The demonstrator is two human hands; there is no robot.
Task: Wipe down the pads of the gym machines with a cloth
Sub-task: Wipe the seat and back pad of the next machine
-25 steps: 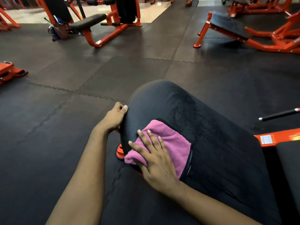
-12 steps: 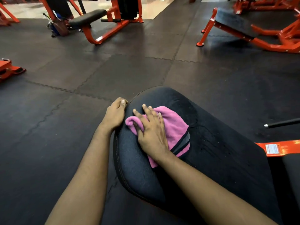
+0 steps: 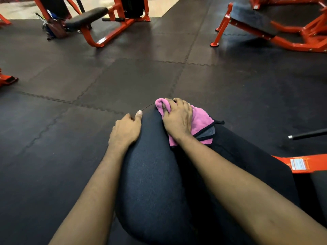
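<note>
The pad (image 3: 152,174), black and rounded, fills the lower middle of the frame and narrows to a tip near the centre. On that far tip we see the pink cloth (image 3: 200,121), which has a grey panel and dark trim showing at its right edge. It lies draped over the upper right side of the pad. The right hand (image 3: 177,119) lies on top of the cloth with its fingers curled over the far end and its thumb tucked into a bunched fold, so we read it as clamped on the cloth and pressing it to the pad. The left hand (image 3: 125,131) sits just to the left on the pad's left edge. Its fingers wrap down over the side and one fingertip rests near the seam. The two hands are close but not touching.

At the lower right an orange frame (image 3: 316,163) with a white label meets the pad, and above it a black bar (image 3: 307,134) points in from the right edge. A bench (image 3: 86,17) stands at the upper left and a sloped board (image 3: 253,18) at the upper right, both on dark floor mats (image 3: 123,76).
</note>
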